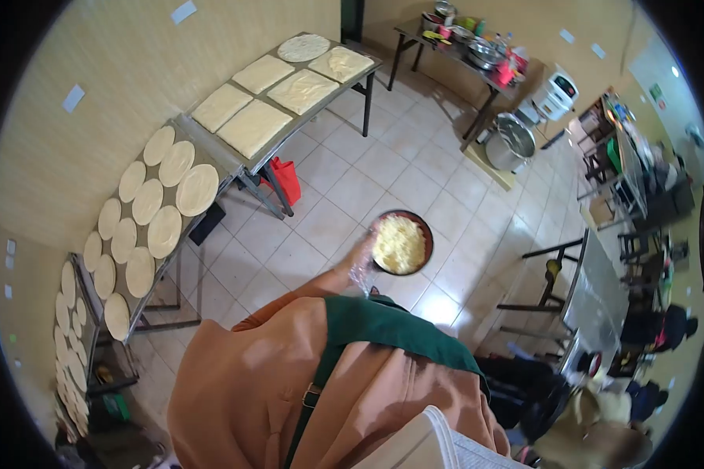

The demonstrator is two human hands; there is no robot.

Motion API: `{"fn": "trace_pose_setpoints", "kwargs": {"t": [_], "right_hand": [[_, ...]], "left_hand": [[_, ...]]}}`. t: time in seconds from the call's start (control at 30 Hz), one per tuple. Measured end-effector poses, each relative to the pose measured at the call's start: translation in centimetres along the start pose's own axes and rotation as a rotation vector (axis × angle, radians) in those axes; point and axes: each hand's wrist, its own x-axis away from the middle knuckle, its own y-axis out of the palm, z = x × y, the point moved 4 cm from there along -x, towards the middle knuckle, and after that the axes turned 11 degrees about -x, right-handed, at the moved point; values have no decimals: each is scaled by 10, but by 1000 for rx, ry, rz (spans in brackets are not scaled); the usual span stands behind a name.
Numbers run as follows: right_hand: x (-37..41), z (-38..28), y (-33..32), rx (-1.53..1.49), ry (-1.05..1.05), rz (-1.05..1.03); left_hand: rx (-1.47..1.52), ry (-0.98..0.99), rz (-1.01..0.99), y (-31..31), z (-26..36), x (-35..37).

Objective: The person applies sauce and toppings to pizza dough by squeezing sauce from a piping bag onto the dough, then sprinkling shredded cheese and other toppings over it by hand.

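Note:
A round dark pan (429, 248) is heaped with a pale yellow shredded filling that looks like grated cheese (400, 244). It is held out over the tiled floor in front of my body. My left hand (364, 259), in a clear plastic glove, grips the pan at its left rim; the fingers are partly blurred and hidden by it. My right hand does not show. A green apron (399, 324) over an orange-brown top fills the lower middle.
Left tables carry several round cake layers (164, 231) and rectangular ones (254, 128). A red bag (283, 181) sits beneath. Back right stand a cluttered table (477, 59) and a mixer with a steel bowl (511, 142). A metal table (594, 289) and people (594, 414) are at right.

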Motion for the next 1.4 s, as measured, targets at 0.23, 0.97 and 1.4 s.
{"fn": "trace_pose_setpoints", "kwargs": {"t": [0.23,0.97,1.4], "right_hand": [[-28,-297,-356,-410,-995,540],[-409,-732,-606,485,-1082,293],[-628,-887,-697,-229,-772,-647]], "left_hand": [[151,192,310,-70,92,-132],[-146,402,990,-294,348,-581],[224,374,1380,-340,470,-709]]}}
